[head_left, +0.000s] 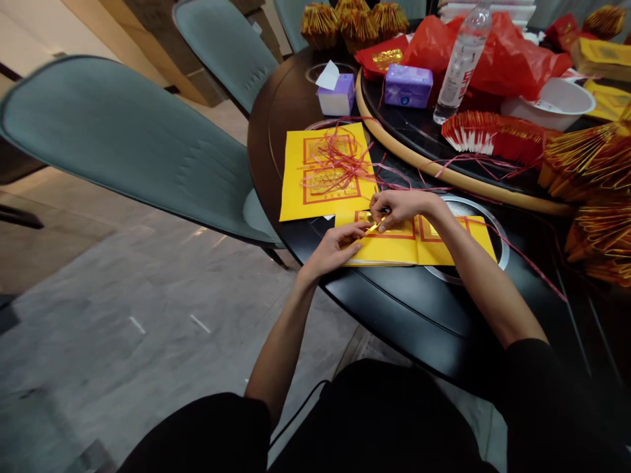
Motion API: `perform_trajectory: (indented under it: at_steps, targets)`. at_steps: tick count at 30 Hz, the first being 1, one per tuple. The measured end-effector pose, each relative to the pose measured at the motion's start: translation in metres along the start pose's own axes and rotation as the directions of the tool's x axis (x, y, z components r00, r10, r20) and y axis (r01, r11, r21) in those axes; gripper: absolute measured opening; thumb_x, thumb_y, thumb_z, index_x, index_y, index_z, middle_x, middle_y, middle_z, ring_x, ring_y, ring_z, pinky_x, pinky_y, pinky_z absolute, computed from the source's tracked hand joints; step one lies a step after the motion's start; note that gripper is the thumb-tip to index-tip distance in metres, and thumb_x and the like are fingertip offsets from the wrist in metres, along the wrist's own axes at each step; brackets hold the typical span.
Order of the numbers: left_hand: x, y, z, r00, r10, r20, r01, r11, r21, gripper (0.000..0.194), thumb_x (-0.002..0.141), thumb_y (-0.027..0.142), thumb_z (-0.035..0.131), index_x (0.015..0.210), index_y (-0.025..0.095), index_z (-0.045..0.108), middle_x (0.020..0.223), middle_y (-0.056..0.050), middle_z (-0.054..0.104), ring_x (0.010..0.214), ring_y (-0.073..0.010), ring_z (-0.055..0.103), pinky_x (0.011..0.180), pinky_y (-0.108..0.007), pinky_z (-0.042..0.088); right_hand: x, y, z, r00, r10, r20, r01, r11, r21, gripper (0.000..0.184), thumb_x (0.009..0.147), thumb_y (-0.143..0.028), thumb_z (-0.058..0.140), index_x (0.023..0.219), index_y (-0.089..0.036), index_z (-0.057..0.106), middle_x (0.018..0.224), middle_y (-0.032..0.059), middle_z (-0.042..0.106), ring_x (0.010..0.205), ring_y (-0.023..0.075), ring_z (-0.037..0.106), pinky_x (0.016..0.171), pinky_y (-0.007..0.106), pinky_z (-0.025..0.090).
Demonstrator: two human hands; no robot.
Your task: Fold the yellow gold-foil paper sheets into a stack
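At the round table's near edge, a stack of yellow joss paper (389, 251) with red frames and gold print lies flat. My left hand (340, 248) is at the left end of the stack, fingers closed on a narrow gold-yellow fold of the top sheet. My right hand (398, 205) reaches over from the right and pinches the same fold, its fingertips close to those of the left. Part of the fold is hidden by the fingers. Just beyond lies another yellow sheet (296, 190) with a tangle of thin red strings (340, 157) on it.
A wooden-rimmed turntable (444, 174) carries a water bottle (461, 66), a purple tissue pack (408, 85), a white bowl (574, 105) and red packets (513, 138). Folded gold paper bundles (599, 230) stand at right. A grey-green chair (148, 144) stands left of the dark table (419, 309).
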State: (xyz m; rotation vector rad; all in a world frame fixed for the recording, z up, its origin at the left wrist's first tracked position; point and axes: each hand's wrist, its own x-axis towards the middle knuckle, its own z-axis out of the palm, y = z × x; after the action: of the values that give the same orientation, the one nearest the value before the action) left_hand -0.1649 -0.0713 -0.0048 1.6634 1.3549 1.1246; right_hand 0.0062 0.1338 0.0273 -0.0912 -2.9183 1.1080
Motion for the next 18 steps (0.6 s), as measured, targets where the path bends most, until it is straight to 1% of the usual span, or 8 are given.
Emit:
perform_trajectory:
  at_steps: [2, 4, 5, 8, 10, 14, 16, 18]
  targets:
    - [0.0, -0.001, 0.0, 1.0, 0.005, -0.017, -0.005, 1.0, 0.012, 0.049, 0.089, 0.054, 0.071, 0.119, 0.016, 0.076, 0.135, -0.015, 0.074, 0.126, -0.0317, 0.069, 0.112, -0.046, 0.051, -0.005, -0.001, 0.002, 0.999, -0.022, 0.036, 0.021, 0.999, 0.032, 0.016, 0.079, -0.035, 0.08, 0.08, -0.02, 0.074, 0.094, 0.0022, 0.071, 0.084, 0.0172, 0.063, 0.077, 0.026, 0.049]
    - [0.0, -0.002, 0.0, 1.0, 0.002, -0.017, -0.001, 1.0, 0.027, 0.055, 0.089, 0.051, 0.071, 0.132, 0.016, 0.072, 0.134, -0.014, 0.075, 0.124, -0.0309, 0.07, 0.112, -0.046, 0.051, -0.009, -0.004, 0.006, 0.999, -0.027, -0.025, 0.027, 1.0, -0.008, 0.018, 0.084, -0.038, 0.075, 0.083, -0.02, 0.072, 0.096, 0.0034, 0.068, 0.086, 0.0181, 0.061, 0.079, 0.028, 0.048]
    - [0.0, -0.002, 0.0, 1.0, -0.001, -0.012, 0.001, 1.0, 0.029, 0.056, 0.089, 0.05, 0.071, 0.135, 0.017, 0.071, 0.135, -0.013, 0.074, 0.125, -0.0314, 0.069, 0.113, -0.046, 0.05, -0.01, -0.006, 0.009, 0.998, -0.027, -0.052, 0.025, 0.999, -0.047, 0.019, 0.086, -0.039, 0.073, 0.083, -0.02, 0.071, 0.094, 0.0036, 0.067, 0.085, 0.0185, 0.06, 0.079, 0.029, 0.047]
    - [-0.001, -0.002, -0.001, 1.0, -0.004, 0.004, 0.004, 1.0, 0.015, 0.055, 0.09, 0.048, 0.069, 0.135, 0.018, 0.072, 0.138, -0.013, 0.073, 0.13, -0.0333, 0.066, 0.118, -0.049, 0.047, -0.01, -0.014, 0.02, 0.989, -0.043, -0.143, 0.012, 0.977, -0.213, 0.021, 0.091, -0.038, 0.065, 0.081, -0.02, 0.068, 0.091, 0.0054, 0.062, 0.082, 0.0207, 0.056, 0.078, 0.034, 0.045]
    - [-0.001, -0.003, -0.001, 1.0, -0.004, 0.001, 0.004, 1.0, 0.008, 0.054, 0.09, 0.048, 0.068, 0.136, 0.018, 0.072, 0.14, -0.013, 0.072, 0.133, -0.0336, 0.065, 0.12, -0.05, 0.045, -0.009, -0.019, 0.026, 0.976, -0.083, -0.202, 0.012, 0.943, -0.331, 0.019, 0.093, -0.034, 0.061, 0.081, -0.02, 0.067, 0.091, 0.0079, 0.062, 0.086, 0.0238, 0.055, 0.083, 0.039, 0.045]
    - [-0.002, -0.008, -0.001, 1.0, -0.011, -0.01, 0.011, 1.0, -0.026, 0.059, 0.09, 0.046, 0.068, 0.142, 0.017, 0.067, 0.145, -0.015, 0.068, 0.137, -0.0334, 0.062, 0.122, -0.052, 0.043, -0.008, -0.024, 0.036, 0.941, -0.189, -0.279, 0.028, 0.87, -0.493, 0.021, 0.097, -0.029, 0.054, 0.084, -0.023, 0.069, 0.102, 0.012, 0.064, 0.103, 0.0298, 0.054, 0.099, 0.049, 0.042]
    - [-0.003, -0.012, -0.001, 1.0, -0.011, -0.01, 0.011, 0.999, -0.047, 0.062, 0.091, 0.047, 0.067, 0.146, 0.017, 0.064, 0.148, -0.015, 0.066, 0.139, -0.0331, 0.06, 0.123, -0.051, 0.042, -0.007, -0.025, 0.042, 0.927, -0.208, -0.312, 0.008, 0.842, -0.539, 0.021, 0.098, -0.03, 0.052, 0.088, -0.024, 0.07, 0.109, 0.0125, 0.064, 0.111, 0.0319, 0.052, 0.104, 0.054, 0.041]
    - [-0.003, -0.015, -0.001, 1.0, -0.002, -0.009, 0.001, 0.998, -0.058, 0.066, 0.091, 0.048, 0.068, 0.149, 0.018, 0.061, 0.15, -0.015, 0.063, 0.14, -0.0329, 0.059, 0.123, -0.051, 0.042, -0.004, -0.026, 0.049, 0.92, -0.196, -0.341, -0.033, 0.826, -0.563, 0.019, 0.098, -0.027, 0.051, 0.096, -0.024, 0.07, 0.117, 0.0134, 0.065, 0.121, 0.034, 0.049, 0.11, 0.058, 0.038]
